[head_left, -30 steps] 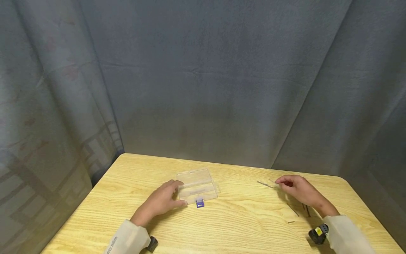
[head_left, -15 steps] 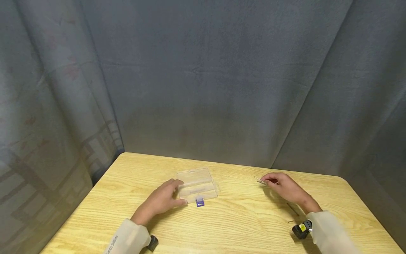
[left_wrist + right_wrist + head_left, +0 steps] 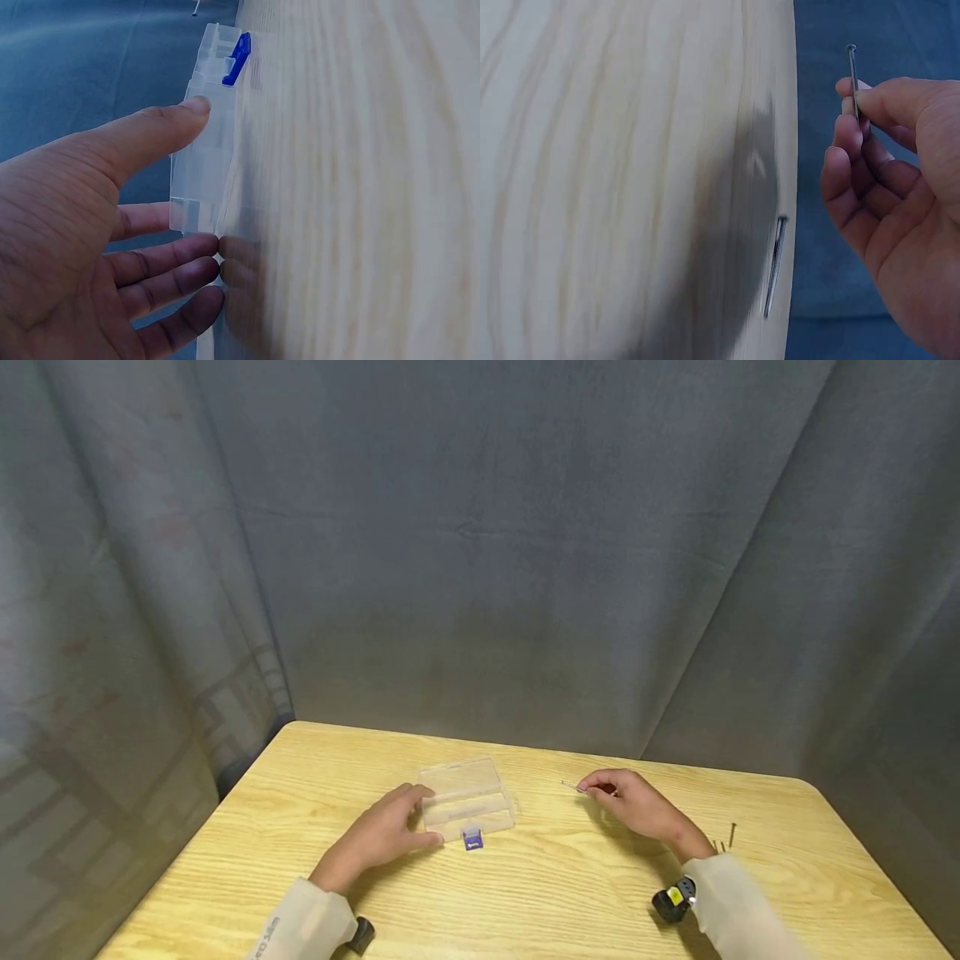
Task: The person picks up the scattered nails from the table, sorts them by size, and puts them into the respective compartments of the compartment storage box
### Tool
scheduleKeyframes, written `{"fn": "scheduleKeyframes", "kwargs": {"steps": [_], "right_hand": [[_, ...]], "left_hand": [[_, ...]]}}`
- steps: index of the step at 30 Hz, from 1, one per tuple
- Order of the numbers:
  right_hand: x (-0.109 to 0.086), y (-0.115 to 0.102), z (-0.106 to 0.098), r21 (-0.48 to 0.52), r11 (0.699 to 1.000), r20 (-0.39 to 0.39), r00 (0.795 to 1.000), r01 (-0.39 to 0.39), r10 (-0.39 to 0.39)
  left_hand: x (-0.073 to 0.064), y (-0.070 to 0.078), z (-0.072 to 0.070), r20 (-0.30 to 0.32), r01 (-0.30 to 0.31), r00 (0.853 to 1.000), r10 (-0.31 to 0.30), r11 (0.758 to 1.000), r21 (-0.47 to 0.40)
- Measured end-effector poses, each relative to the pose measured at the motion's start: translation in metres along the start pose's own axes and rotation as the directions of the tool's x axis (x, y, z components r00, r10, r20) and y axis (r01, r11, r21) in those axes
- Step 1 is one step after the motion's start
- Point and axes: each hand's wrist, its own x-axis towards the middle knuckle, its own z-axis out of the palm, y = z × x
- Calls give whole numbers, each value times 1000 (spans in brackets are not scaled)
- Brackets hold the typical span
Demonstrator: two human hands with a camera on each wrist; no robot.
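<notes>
On the wooden table lies an open clear plastic box (image 3: 459,778) with a blue latch (image 3: 472,839) at its front. My left hand (image 3: 382,827) holds the box's left end. In the left wrist view, the thumb touches the front wall of the box (image 3: 202,161) and the index finger reaches behind it. Right of the box, above the table, my right hand (image 3: 626,800) pinches a nail (image 3: 853,75) between thumb and fingers, its head sticking out. Whether a second nail sits in that pinch, I cannot tell.
Another nail (image 3: 776,266) lies on the table in the right wrist view. In the head view, a nail (image 3: 733,835) and smaller ones lie beyond my right forearm, which covers part of the table. A grey curtain (image 3: 480,610) hangs behind the table.
My right hand has picked up the nail from the right part of the table and moved left with it, toward the box. The left hand and the box have stayed put.
</notes>
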Motion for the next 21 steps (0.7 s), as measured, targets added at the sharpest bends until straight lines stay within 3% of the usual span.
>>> {"fn": "scheduleKeyframes", "kwargs": {"steps": [11,21], "right_hand": [[29,-17,17,10,1000,11,1000,-4,4],[46,-27,36,17,998,42,997,61,-62]], "left_hand": [[4,-2,1,-3,0,1000,0,1000,7],[4,-2,3,-10,14,1000,-14,1000,12]]}}
